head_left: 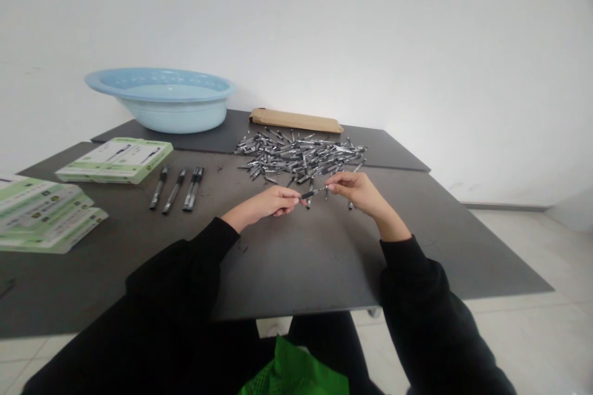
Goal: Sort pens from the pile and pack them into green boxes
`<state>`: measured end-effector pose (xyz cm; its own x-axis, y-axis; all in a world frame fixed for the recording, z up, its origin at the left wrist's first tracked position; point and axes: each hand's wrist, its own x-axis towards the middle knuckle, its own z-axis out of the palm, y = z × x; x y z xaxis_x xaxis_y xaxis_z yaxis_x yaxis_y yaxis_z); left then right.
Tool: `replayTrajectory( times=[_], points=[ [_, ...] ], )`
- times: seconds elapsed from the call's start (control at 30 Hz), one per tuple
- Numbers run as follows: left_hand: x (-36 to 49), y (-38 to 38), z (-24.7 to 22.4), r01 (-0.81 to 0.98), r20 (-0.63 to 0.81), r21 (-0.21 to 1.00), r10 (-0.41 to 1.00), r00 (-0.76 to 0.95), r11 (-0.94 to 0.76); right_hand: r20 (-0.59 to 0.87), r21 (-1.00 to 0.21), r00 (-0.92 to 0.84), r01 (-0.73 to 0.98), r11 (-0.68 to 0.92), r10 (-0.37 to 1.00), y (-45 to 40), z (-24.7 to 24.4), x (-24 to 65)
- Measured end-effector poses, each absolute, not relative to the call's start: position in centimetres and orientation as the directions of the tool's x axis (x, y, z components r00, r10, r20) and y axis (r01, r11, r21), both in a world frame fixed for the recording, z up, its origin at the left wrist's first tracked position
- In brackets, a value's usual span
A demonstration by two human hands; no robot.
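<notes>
A dark-gripped pen (311,194) is held level between my two hands, just in front of a heap of pens (301,154). My left hand (274,200) pinches its left end. At its right end, the fingers of my right hand (349,188) are closed on the tip. Loose pens lie at the near edge of the heap, close to my right hand. To the left, small groups of pens (193,189) lie side by side on the dark table (296,271).
A light blue basin (176,114) stands at the back left. Beside the heap's far edge lies a brown cardboard piece (296,120). A green and white box (115,160) and stacked flat cartons (41,213) are on the left. A white wall rises behind.
</notes>
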<state>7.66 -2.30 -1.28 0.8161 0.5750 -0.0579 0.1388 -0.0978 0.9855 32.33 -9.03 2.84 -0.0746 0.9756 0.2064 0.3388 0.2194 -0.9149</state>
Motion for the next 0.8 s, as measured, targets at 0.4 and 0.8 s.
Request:
replayTrajectory(
  times=[0.4,0.8],
  points=[
    [7.6,-2.2,-1.5,0.144,-0.056,0.983,0.573,0.818,-0.110,0.184,-0.908,-0.124,0.358,0.217,0.975,-9.2,2.8,31.7],
    [7.9,-2.8,-1.2,0.122,-0.114,0.992,0.619,0.777,0.029,0.183,-0.936,-0.105,0.286,0.206,0.977,-9.0,1.9,30.3]
  ],
)
